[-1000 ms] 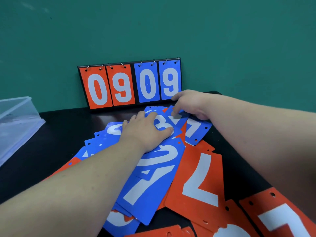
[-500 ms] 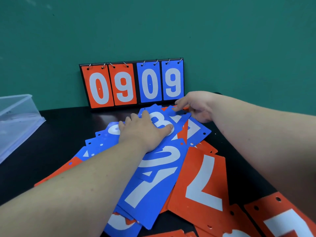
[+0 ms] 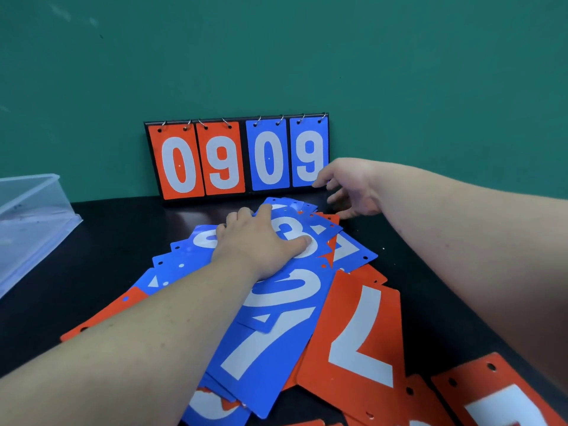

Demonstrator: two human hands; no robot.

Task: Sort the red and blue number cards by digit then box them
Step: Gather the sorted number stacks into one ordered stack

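Left hand (image 3: 261,244) flat on blue 3 card (image 3: 285,229), fingers together, pressing the mixed heap: blue cards (image 3: 270,342), red cards (image 3: 362,339) on black table (image 3: 92,241). Right hand (image 3: 353,187) hovers beside flip board (image 3: 236,158), fingers spread, holding nothing. Clear box (image 3: 27,216) far left.

From where I stand, the blue cards (image 3: 258,392) look like thin, stiff plastic sheet, smooth with a soft sheen, and their white digits (image 3: 264,345) sit flat and matt on the colour. The red cards (image 3: 341,318) seem the same stock and catch slightly less light. At the back, the flip board's black backing (image 3: 151,161) reads as rigid and matt, plastic or card I cannot tell, and its small rings (image 3: 227,123) are bright wire metal. The box (image 3: 33,216) is clear plastic, a little cloudy and scuffed. The surface (image 3: 92,247) is dark, smooth and half-glossy, with a faint reflection near the board. The wall (image 3: 276,56) is green paint, matt, with a few pale smudges.
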